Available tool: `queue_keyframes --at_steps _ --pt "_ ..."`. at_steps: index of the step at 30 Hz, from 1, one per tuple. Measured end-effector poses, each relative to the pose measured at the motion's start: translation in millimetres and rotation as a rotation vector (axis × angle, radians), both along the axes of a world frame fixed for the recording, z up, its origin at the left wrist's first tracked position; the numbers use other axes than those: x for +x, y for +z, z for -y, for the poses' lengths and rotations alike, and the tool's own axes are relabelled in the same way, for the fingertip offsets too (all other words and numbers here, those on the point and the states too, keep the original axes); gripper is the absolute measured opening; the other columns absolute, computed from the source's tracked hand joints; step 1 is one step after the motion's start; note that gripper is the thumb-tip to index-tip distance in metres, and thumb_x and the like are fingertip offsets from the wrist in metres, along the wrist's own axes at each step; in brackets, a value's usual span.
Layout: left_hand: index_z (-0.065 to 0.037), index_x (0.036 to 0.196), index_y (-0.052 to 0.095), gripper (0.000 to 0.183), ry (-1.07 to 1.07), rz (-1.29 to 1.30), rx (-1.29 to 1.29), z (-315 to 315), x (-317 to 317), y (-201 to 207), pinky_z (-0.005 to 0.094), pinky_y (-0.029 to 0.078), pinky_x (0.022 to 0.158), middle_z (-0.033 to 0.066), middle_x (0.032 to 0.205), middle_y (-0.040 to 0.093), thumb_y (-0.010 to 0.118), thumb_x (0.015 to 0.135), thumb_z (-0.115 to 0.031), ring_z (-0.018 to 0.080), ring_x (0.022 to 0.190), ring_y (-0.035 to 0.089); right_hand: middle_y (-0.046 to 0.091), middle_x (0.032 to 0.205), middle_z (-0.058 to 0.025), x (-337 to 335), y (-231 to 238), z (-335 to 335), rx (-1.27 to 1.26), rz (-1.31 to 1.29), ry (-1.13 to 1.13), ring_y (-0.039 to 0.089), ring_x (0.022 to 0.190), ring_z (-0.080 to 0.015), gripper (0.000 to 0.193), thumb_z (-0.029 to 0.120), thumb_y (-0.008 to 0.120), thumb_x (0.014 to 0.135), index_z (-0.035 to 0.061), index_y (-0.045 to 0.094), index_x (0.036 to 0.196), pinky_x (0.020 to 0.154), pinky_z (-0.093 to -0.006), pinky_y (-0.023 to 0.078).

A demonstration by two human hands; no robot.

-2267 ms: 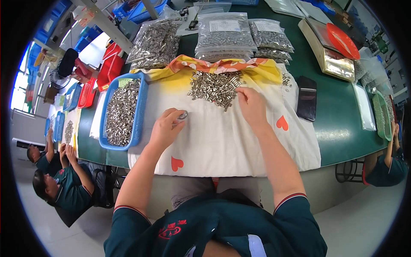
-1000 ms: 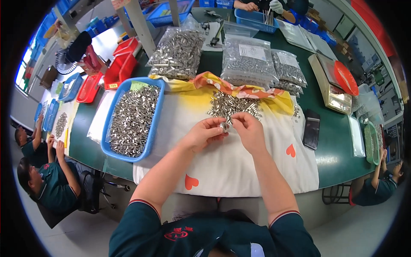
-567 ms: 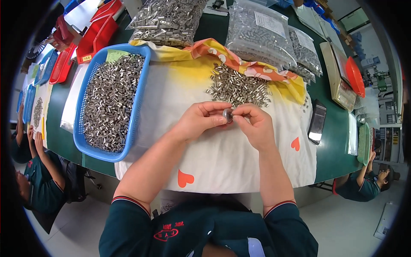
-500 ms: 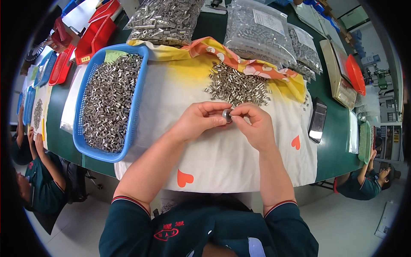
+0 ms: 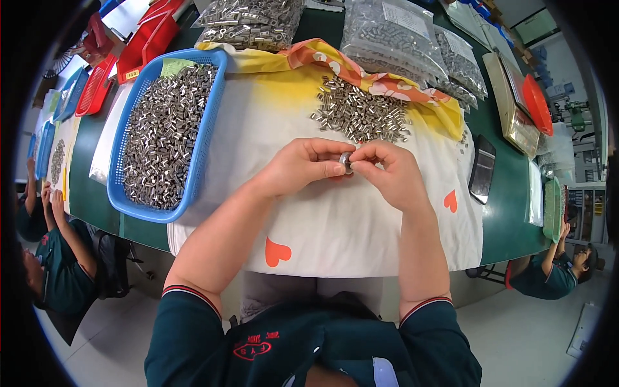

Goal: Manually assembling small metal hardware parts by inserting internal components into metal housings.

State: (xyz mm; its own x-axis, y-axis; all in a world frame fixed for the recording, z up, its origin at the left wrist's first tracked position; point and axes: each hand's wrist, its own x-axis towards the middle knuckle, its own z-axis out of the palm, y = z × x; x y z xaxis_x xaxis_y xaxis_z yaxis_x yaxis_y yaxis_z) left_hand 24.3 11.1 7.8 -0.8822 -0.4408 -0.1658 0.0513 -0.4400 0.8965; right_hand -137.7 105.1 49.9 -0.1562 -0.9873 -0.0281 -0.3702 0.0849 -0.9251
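while l hand [image 5: 298, 166] pinches shiny rnd silvery pc [image 5: 346, 162], r hand [image 5: 394, 171] near-closed at edge, hold unclear

Round silvery metal piece [image 5: 346, 162] between fingers [image 5: 331, 169]

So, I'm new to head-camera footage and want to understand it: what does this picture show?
There's no robot, just a person's two bare hands, seen from above through a head-worn fisheye camera, which bends straight edges. The left hand holds a small, round, silvery metal piece; the right hand has its fingertips against it, though any tinier part there is hidden. Below lies a white fabric cloth, with a heap of short, silvery metal tubes beyond. Leftward, a blue rectangular plastic basket holds similar pieces.
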Motion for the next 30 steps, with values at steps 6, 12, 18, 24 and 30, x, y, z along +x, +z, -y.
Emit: queue_keyframes --at_steps 6,12,18,24,30 --pt "0.002 0.115 0.05 0.033 0.013 -0.01 0.192 -1.4 -0.9 0.4 0.0253 0.048 0.076 0.0079 0.094 0.061 0.054 0.083 -0.001 0.0132 0.084 0.059 0.058 0.076 -0.0015 4.5 -10.7 1.7 0.0 0.181 -0.044 0.053 0.067 -0.0078 0.008 0.004 0.059 0.077 -0.0006 0.059 0.083 0.061 -0.0216 0.043" --pt "0.001 0.116 0.049 0.035 -0.055 0.013 0.163 -1.9 -0.3 1.0 0.0272 0.049 0.076 0.0095 0.102 0.059 0.056 0.083 -0.006 0.0166 0.086 0.059 0.056 0.075 0.0 -11.3 -13.9 5.3 0.05 0.31 -0.141 0.05 0.066 -0.0056 0.006 0.003 0.059 0.077 -0.0005 0.058 0.082 0.059 -0.0203 0.042" --pt "0.0 0.115 0.049 0.031 -0.018 -0.025 0.262 1.4 2.0 4.6 0.0249 0.049 0.076 0.007 0.102 0.058 0.051 0.085 -0.002 0.0161 0.087 0.059 0.056 0.074 -0.0025 -26.6 -11.4 0.2 0.087 -0.312 -0.21 0.053 0.066 -0.01 0.007 0.004 0.06 0.075 0.0021 0.058 0.082 0.06 -0.023 0.043" --pt "-0.001 0.114 0.049 0.03 0.001 -0.026 0.251 -0.8 1.5 2.6 0.0247 0.048 0.076 0.0062 0.101 0.059 0.053 0.085 -0.005 0.0155 0.087 0.059 0.057 0.075 -0.0083 -7.8 -26.0 6.4 0.028 -0.688 -0.169 0.055 0.073 -0.0243 0.007 0.009 0.061 0.071 0.005 0.06 0.076 0.065 -0.0337 0.045" --pt "-0.001 0.114 0.049 0.031 -0.01 -0.023 0.259 -0.9 -0.4 2.4 0.0249 0.048 0.076 0.007 0.099 0.059 0.054 0.084 -0.006 0.0149 0.087 0.059 0.057 0.075 -0.0083 -8.5 -32.3 6.7 -0.066 -0.76 -0.139 0.055 0.073 -0.025 0.006 0.008 0.061 0.069 0.0062 0.06 0.075 0.066 -0.0355 0.045"
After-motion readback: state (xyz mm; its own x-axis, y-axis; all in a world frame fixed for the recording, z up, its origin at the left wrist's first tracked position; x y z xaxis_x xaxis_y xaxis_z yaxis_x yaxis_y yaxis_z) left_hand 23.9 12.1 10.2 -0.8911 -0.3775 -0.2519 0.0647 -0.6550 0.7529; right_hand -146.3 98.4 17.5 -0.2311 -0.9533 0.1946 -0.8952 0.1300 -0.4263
